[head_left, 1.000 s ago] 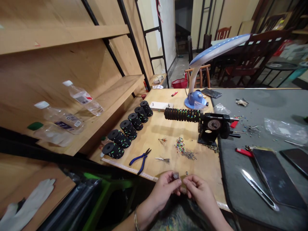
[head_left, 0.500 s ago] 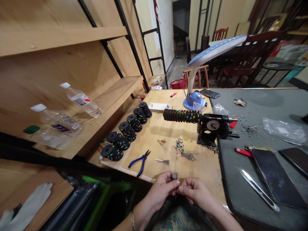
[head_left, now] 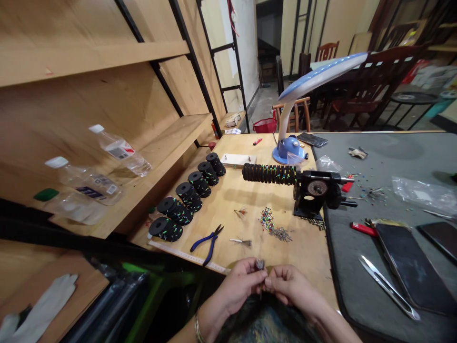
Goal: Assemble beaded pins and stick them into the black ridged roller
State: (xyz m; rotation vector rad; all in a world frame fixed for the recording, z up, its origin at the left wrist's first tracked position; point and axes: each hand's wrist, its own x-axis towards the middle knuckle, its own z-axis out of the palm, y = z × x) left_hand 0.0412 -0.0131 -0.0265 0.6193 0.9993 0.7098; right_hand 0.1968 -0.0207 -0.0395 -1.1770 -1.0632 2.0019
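- head view: left hand (head_left: 237, 286) and right hand (head_left: 291, 286) closed narrow together, fingertips pinching a small bristly tuft (head_left: 260, 264), grey and wiry, just above the near edge of the plywood bench (head_left: 235, 252)
- risk: fine strands slipping from a loose pinch and dropping off the edge
- far of the hands, loose glossy beads (head_left: 267, 220) in a low heap, easily scattered by a stray sleeve
- near left, blue-handled pliers (head_left: 210, 244) lying open on smooth pale wood

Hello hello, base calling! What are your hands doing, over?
Left hand, right hand together. Small dark tuft at left fingertips. Blue pliers off to the side.
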